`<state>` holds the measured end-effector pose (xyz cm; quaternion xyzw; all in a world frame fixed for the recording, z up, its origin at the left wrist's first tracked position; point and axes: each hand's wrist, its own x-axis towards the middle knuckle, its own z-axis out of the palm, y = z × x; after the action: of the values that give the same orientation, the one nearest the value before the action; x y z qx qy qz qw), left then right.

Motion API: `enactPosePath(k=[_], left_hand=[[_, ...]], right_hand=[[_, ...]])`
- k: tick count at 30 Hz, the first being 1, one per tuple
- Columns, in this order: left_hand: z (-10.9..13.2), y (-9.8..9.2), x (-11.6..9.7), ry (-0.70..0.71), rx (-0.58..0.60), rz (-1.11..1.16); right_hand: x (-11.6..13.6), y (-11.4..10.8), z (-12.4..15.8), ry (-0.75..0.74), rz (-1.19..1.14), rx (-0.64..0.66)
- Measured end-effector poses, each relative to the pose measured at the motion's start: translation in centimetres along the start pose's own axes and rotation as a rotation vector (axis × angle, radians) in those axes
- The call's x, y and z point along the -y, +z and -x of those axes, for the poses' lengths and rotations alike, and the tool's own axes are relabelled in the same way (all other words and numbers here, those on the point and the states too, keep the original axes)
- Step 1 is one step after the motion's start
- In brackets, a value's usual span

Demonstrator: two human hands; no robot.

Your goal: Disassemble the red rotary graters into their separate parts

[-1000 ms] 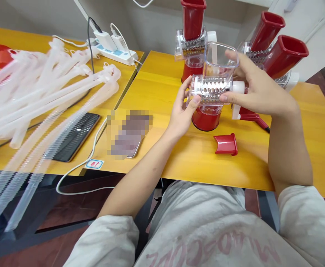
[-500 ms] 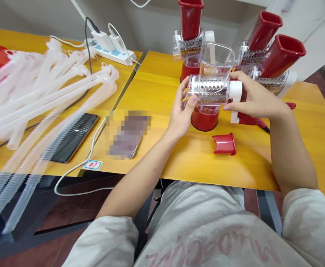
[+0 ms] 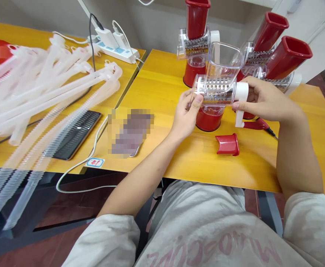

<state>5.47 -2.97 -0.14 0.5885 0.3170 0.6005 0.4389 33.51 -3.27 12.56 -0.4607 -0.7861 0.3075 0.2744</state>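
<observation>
Transparent rotary grater housing [image 3: 216, 91] with perforated drum, gripped at both ends by the left hand [image 3: 185, 113] and right hand [image 3: 266, 102], held over a red suction base [image 3: 209, 120] on the yellow desk [image 3: 251, 170].

A rotary drum grater [image 3: 215, 91] is held between the left hand [image 3: 183, 115] and the right hand [image 3: 266, 102]. A grater base [image 3: 209, 120] is set on the table [image 3: 156, 159] beneath the fingers [image 3: 242, 105], a pusher [image 3: 227, 145] is placed nearer the body, a phone [image 3: 130, 133] is left, and further graters [image 3: 195, 46] are stood behind.
</observation>
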Motion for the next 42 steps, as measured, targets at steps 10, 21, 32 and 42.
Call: enactPosePath(k=[10, 21, 32, 42], left_hand=[[-0.1, 0.1, -0.3, 0.058, -0.023, -0.037], [-0.2, 0.4, -0.7, 0.088, -0.036, -0.078], [-0.3, 0.3, -0.2, 0.097, -0.064, -0.077], [-0.1, 0.2, -0.6, 0.072, -0.055, -0.099]], right_hand=[[-0.3, -0.5, 0.4, -0.046, 0.036, -0.029], [-0.4, -0.7, 0.8, -0.05, 0.137, -0.023], [-0.7, -0.2, 1.2, -0.06, 0.218, -0.06], [-2.0, -1.6, 7.9, -0.207, 0.471, -0.434]])
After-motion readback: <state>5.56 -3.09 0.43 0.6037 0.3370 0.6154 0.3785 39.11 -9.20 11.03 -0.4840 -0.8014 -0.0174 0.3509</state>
